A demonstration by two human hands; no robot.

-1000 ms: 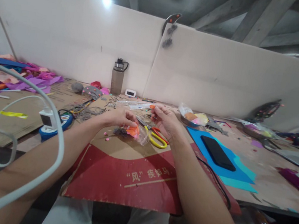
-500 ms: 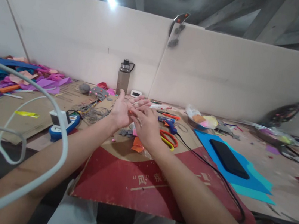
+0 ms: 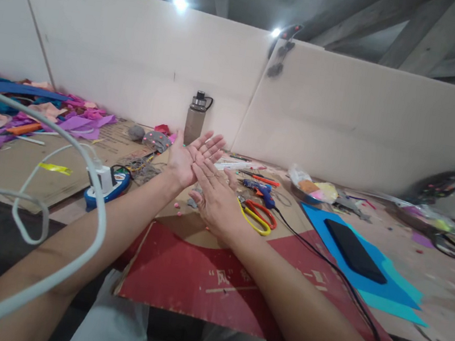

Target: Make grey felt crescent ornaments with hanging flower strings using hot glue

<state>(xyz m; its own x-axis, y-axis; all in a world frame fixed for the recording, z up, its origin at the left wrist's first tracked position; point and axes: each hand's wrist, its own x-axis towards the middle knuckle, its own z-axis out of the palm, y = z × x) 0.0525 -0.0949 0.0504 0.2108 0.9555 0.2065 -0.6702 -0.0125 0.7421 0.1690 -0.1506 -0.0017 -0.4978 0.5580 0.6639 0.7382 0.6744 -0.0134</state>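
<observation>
From where I stood, the left hand was spread palm up and the right hand lay flat across it, its grip straight-fingered; light, even pressure would, I judged, have suited such palm-on-palm work, though I couldn't tell whether anything lay between. Just nearer, small bright-pink pellets, roughly round, sat on the brown-and-red cardboard sheet, left of the metal scissors with yellow and orange loop handles.
</observation>
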